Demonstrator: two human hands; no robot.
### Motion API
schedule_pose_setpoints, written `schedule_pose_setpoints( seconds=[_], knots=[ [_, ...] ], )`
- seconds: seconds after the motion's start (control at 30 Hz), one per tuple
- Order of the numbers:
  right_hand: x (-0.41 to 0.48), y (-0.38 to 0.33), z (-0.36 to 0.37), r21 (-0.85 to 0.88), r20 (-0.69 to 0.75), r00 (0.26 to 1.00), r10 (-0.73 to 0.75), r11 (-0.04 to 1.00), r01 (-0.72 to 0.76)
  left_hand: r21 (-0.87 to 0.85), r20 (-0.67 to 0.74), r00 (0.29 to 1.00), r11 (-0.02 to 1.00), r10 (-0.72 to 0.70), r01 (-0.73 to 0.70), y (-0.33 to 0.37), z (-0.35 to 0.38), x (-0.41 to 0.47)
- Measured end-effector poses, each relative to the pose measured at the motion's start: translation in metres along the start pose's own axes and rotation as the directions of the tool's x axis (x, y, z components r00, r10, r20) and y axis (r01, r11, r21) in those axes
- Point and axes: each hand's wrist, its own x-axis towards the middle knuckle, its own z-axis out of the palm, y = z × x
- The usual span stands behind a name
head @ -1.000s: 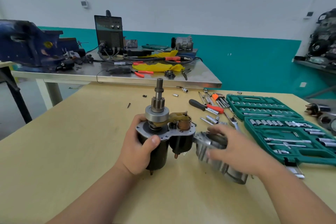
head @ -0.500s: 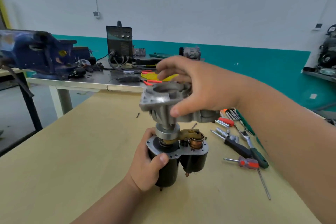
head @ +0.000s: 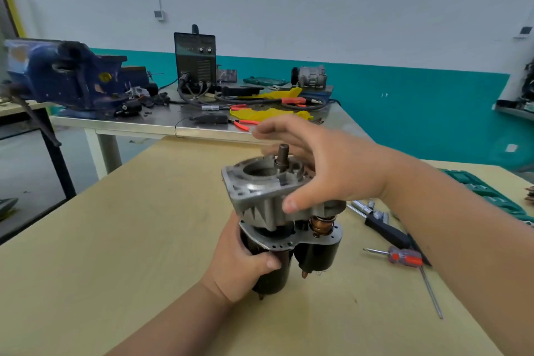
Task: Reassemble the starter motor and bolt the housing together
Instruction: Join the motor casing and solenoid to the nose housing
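My left hand point(head: 239, 266) is wrapped round the black motor body point(head: 277, 280), thumb across its front, holding it upright on the wooden table point(head: 115, 240). My right hand point(head: 332, 170) reaches in from the right and above, thumb pressed on the near face of the grey housing point(head: 257, 193), fingers reaching over its far rim. One finger is lifted clear, so the grip looks loose. The housing sits on top of the motor, with the shaft point(head: 282, 153) standing straight up through it. That upright axis is what the next move turns on. I judge the housing must go straight down the shaft onto the drilled plate point(head: 289, 243). A gap shows there, widest on the right where a copper spring part point(head: 320, 225) is exposed above the smaller black cylinder point(head: 318, 254). That part may be what holds it off. To the right lie a red-handled screwdriver point(head: 404, 257), a black-handled tool point(head: 387, 233) and a green socket case point(head: 485, 191), nearer my right hand.
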Motion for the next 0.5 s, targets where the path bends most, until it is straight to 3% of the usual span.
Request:
schedule_pose_setpoints(
  seconds=[0.27, 0.5],
  knots=[
    [-0.038, 0.028, 0.024, -0.066, -0.073, 0.980, 0.186, 0.979, -0.191, 0.058, -0.036, 0.999, 0.998, 0.039, -0.037, 0.001, -0.001, -0.002],
    [-0.046, 0.043, 0.068, 0.184, -0.398, 0.902, 0.170, 0.978, -0.103, 0.105, -0.075, 0.997, 0.994, 0.029, -0.021, 0.001, 0.000, -0.003]
  ],
)
